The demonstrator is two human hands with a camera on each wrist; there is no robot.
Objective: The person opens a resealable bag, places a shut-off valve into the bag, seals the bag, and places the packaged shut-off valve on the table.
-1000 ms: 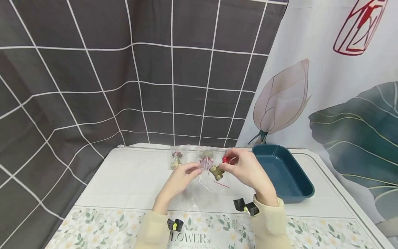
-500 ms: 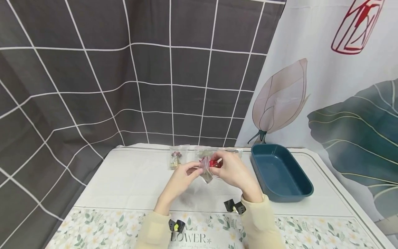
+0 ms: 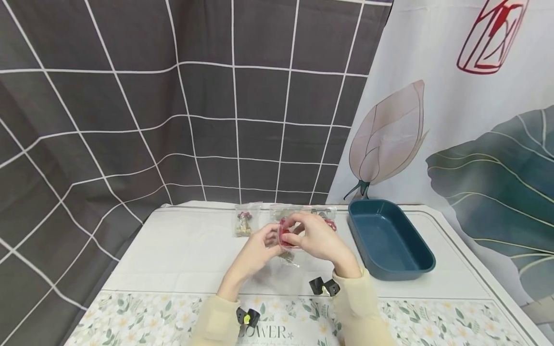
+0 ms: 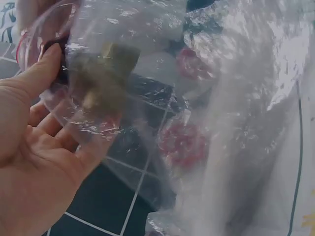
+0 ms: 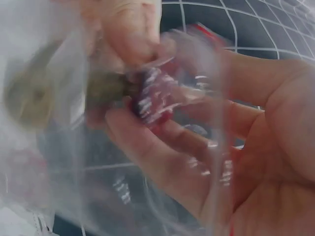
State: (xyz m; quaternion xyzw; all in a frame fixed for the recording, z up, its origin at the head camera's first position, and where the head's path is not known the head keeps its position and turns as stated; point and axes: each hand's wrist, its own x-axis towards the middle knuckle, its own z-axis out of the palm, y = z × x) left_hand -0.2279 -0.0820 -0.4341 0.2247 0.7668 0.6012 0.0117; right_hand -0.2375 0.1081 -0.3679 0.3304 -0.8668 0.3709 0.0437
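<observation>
A brass valve with a red handwheel [image 5: 155, 96] is inside a clear zip bag [image 4: 147, 49], its brass body [image 4: 106, 73] showing through the plastic. My right hand [image 3: 318, 240] reaches into the bag's mouth, fingers curled at the handwheel. From the other side, my left hand [image 3: 255, 250] pinches the bag near its opening, thumb against the plastic by the valve. In the head view the fingers partly hide the red handwheel. The brass body hangs low in the bag, below the hands.
Behind the hands lie more clear bags, with a bagged valve [image 3: 244, 223] at the left and red parts [image 3: 330, 224] in one at the right. A deep blue tray [image 3: 428, 262] stands to the right. A floral cloth [image 3: 143, 317] covers the table's near edge.
My right hand has moved left, bringing the valve from beside the bag into it. The left hand stays nearly in place, holding the bag.
</observation>
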